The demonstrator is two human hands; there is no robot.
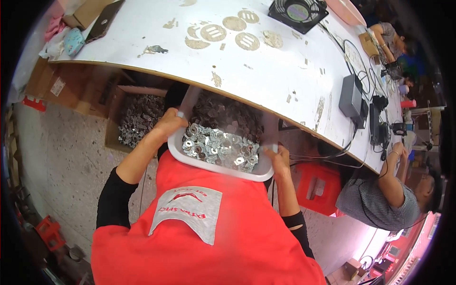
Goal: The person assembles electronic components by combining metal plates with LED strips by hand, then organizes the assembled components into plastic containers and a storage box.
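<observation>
A pale grey plastic tub rests at my lap, its far part tucked under the table edge. Inside lies a heap of small shiny metal pieces, many shaped like washers with tabs. My left hand grips the tub's left rim, fingers curled over it. On the opposite rim, my right hand holds on with its thumb on the inner side. Shade from the table darkens the far half of the metal pieces.
The white worktable carries a black fan, a grey box and cables. Below it at left stands a cardboard box of metal parts. A red stool is at right, near a seated co-worker.
</observation>
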